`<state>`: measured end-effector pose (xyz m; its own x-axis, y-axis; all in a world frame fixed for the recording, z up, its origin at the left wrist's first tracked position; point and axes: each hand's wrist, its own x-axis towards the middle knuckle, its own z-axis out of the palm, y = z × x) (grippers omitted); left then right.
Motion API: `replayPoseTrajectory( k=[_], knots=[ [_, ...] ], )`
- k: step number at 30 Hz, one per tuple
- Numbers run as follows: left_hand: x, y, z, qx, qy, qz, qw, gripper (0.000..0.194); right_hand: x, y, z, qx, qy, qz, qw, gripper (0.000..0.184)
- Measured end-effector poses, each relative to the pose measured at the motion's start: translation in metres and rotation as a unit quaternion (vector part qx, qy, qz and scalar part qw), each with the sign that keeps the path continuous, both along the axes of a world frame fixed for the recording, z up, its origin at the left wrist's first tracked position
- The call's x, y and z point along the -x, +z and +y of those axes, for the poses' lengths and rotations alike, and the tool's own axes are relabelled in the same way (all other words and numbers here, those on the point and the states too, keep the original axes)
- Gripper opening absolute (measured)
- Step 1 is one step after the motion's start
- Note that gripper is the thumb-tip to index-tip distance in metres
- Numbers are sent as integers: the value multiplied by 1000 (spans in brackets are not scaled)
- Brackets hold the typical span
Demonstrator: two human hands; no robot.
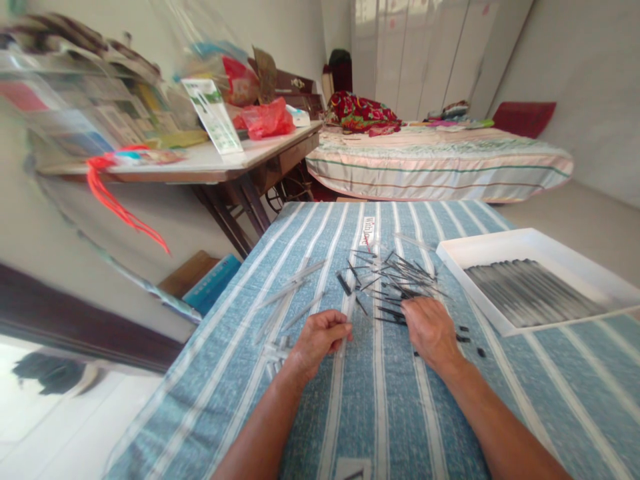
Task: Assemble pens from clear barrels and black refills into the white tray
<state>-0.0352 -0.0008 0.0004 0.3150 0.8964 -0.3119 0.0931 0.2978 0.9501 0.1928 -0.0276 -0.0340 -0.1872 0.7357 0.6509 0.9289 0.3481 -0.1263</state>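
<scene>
My left hand (pixel 325 337) is closed in a pinch around a clear pen barrel (pixel 351 305), held upright above the cloth. My right hand (pixel 429 330) has its fingers curled down at the near edge of a pile of thin black pen refills (pixel 407 270); what is between its fingertips is hidden. Loose clear barrels (pixel 293 285) lie left of the pile. Beside my left wrist are several short pale grey pieces (pixel 275 357). Small black pieces (pixel 463 338) lie right of my right hand.
A white box (pixel 515 243) holding a row of dark pens (pixel 530 293) stands at the right on the blue striped tablecloth (pixel 360 400). A cluttered desk (pixel 200 163) is at the left. Beyond the table is a bed (pixel 435 157).
</scene>
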Motion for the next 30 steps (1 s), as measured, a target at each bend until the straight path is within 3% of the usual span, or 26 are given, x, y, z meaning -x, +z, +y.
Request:
replayPoseTrajectory(
  k=[8,21,30],
  knots=[
    [6,4,-1,-19,-35,22,999,16,-3,1,-1,-11,24,9,1000,26],
    [14,8,0,-42,-61,77,994,17,-7,5,-1,24,148,116,982,31],
    [14,14,-1,-47,-76,101,991,12,-15,1,4,-14,141,118,983,30]
  ],
)
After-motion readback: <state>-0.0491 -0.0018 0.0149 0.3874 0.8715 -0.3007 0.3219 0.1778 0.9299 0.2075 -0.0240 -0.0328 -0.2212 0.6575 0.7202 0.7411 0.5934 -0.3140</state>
